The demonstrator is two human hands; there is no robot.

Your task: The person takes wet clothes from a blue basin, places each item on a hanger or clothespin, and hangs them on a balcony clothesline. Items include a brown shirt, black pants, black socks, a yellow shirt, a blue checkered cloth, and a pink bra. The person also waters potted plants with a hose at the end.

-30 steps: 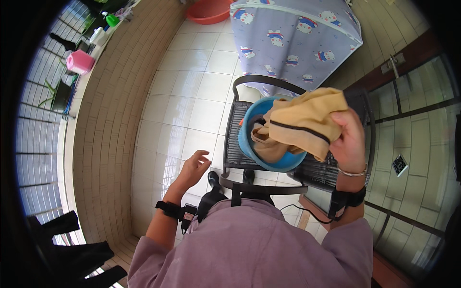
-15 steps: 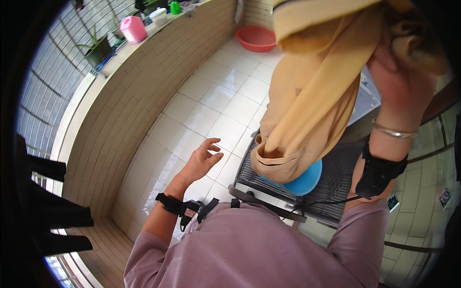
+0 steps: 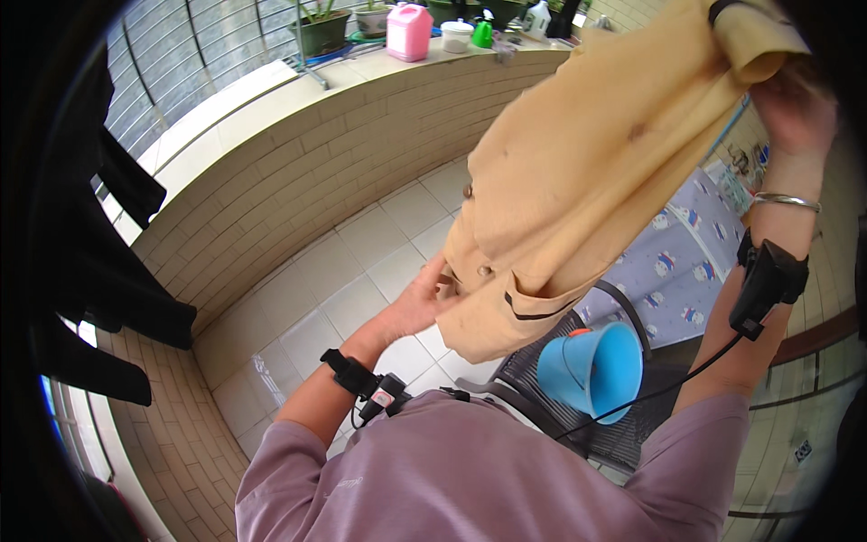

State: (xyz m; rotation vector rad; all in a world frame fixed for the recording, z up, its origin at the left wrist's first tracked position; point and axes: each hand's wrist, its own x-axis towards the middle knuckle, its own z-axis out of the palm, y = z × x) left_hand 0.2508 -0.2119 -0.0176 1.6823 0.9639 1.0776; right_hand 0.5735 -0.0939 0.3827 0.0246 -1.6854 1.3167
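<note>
Head view: left fingers (image 3: 435,270) pinch the tan garment (image 3: 591,167) low, right fingers (image 3: 797,92) clutch its upper end.

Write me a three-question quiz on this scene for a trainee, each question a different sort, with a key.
1. Which hand is at the lower end of the tan buttoned garment: the left hand or the right hand?
2. True or false: the blue bucket stands on a black woven chair.
3. Fill in: on the ledge, a pink ____ stands beside the white lidded pot.

Key:
1. The left hand; the right hand is at the upper end.
2. True.
3. Jug.
</note>
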